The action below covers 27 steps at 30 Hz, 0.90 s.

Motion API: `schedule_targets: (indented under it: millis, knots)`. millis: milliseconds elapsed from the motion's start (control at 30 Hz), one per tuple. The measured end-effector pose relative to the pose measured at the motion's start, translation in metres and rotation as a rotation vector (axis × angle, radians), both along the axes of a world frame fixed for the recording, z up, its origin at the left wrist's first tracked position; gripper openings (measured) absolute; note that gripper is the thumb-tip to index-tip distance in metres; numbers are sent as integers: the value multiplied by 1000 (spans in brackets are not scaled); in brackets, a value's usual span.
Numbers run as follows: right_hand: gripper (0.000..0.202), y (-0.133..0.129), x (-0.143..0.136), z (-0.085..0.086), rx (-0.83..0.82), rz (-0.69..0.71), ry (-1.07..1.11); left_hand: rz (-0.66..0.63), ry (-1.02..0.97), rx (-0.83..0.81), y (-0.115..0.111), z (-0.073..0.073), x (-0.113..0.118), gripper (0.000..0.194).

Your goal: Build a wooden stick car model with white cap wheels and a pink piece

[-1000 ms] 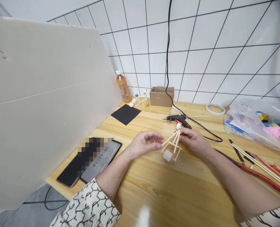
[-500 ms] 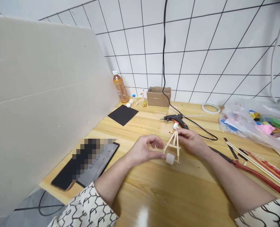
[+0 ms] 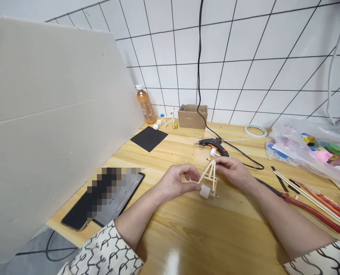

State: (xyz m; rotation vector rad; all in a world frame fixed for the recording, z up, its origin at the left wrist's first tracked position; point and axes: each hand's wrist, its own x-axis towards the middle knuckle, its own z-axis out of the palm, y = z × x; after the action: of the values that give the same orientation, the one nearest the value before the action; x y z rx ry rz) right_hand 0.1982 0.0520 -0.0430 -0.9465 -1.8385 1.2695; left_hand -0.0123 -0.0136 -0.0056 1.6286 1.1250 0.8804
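Note:
A small model frame of wooden sticks (image 3: 214, 176) stands tilted above the table between my hands. A translucent white cap-like wheel (image 3: 205, 191) is at its near lower end, and another white cap (image 3: 212, 152) shows at the far end. My right hand (image 3: 233, 170) is closed on the frame's upper right part; its fingertips are partly hidden behind the sticks. My left hand (image 3: 174, 183) is curled, with thumb and fingertips at the frame's left lower end, beside the near wheel. A black-and-orange glue gun (image 3: 214, 146) lies just beyond the frame.
Red-handled pliers (image 3: 310, 210), loose sticks (image 3: 316, 200) and a plastic bag of colourful pieces (image 3: 316, 149) lie right. A tape roll (image 3: 256, 131), cardboard box (image 3: 192, 116), bottle (image 3: 145, 105), second stick model (image 3: 168, 120) and black sheet (image 3: 149, 138) sit behind. Phones (image 3: 78, 217) lie left.
The stick frame has tipped slightly, its top a little lower and nearer to me. The near wheel has turned and shifted slightly left. Both hands stay almost in place.

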Motion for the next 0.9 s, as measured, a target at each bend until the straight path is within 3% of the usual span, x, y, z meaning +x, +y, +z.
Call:
schedule_targets:
  millis: [233,400,500,700,900]
  knots:
    - [27,-14,7,16,-50,-321,-100,-6,-36,-2,2,-3,-3,17]
    - [31,-47,7,28,-96,-341,-97,-4,-31,39,4,-4,-7,24]
    - [27,-67,6,26,11,-358,-90,-35,-28,93,6,-5,-9,28]
    - [21,-85,2,18,454,-313,-228,-118,-81,148,8,-6,-11,32]
    - [21,-83,-2,13,576,-268,-265,-146,-103,173,10,-6,-12,31]
